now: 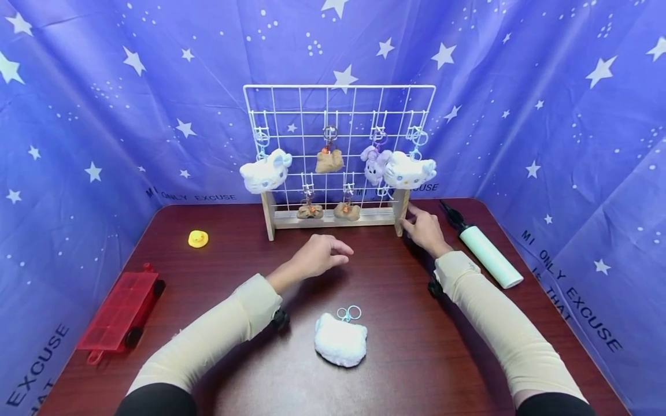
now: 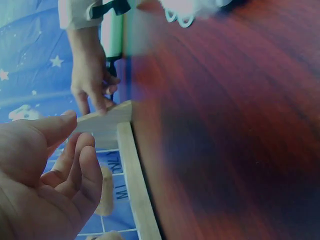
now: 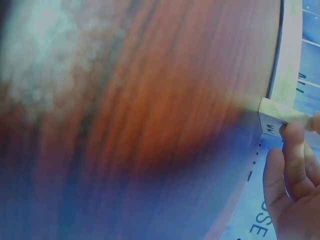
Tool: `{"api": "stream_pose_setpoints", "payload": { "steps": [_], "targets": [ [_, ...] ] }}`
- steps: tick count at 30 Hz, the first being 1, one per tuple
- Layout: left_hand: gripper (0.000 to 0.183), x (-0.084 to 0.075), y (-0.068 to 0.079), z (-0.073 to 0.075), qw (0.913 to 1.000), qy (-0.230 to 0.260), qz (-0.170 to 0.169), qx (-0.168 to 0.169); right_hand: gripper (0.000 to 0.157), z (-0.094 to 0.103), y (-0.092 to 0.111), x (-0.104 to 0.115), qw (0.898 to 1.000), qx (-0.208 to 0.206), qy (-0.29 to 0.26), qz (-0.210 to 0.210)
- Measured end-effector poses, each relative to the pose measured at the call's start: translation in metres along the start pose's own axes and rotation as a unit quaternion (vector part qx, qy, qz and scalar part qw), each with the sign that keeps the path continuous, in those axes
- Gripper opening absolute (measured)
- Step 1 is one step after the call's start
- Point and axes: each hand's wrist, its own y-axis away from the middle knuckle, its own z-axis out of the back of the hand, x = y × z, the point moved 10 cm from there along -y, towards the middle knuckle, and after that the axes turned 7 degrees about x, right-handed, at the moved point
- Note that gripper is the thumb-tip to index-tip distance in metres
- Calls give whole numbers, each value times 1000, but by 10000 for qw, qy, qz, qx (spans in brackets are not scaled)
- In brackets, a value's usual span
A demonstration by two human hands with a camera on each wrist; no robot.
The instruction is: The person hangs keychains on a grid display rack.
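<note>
A white wire-grid display rack (image 1: 338, 110) on wooden legs stands at the back, hung with plush keychains. My right hand (image 1: 426, 231) is at the rack's right wooden leg (image 1: 399, 211); in the right wrist view its fingers (image 3: 294, 150) pinch the end of the wood. My left hand (image 1: 317, 257) hovers over the table in front of the rack, fingers loosely bent and holding nothing; its palm side fills the lower left of the left wrist view. Nearer to me, a white plush keychain (image 1: 340, 341) with light-blue rings lies on the table, rings pointing toward the rack.
White plush heads (image 1: 266, 171) hang at both ends of the grid, a purple plush (image 1: 373, 164) and several brown ones (image 1: 329, 160) between. A yellow duck (image 1: 198, 238) and a red translucent cart (image 1: 122, 309) sit left. A pale green cylinder with black tip (image 1: 489, 254) lies right.
</note>
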Motion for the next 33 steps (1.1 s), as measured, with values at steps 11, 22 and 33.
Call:
{"api": "stream_pose_setpoints", "payload": {
  "steps": [11, 22, 33],
  "targets": [
    [18, -18, 13, -42, 9890, -272, -814, 1205, 61, 0, 0, 0, 10000, -71, 1, 49],
    [26, -31, 24, -75, 9659, -403, -1274, 2217, 61, -1, 1, -1, 10000, -12, 6, -7],
    [28, -31, 26, -94, 9574, -560, -1200, 2565, 62, -1, 0, -2, 10000, -40, -32, -23]
  ]
}}
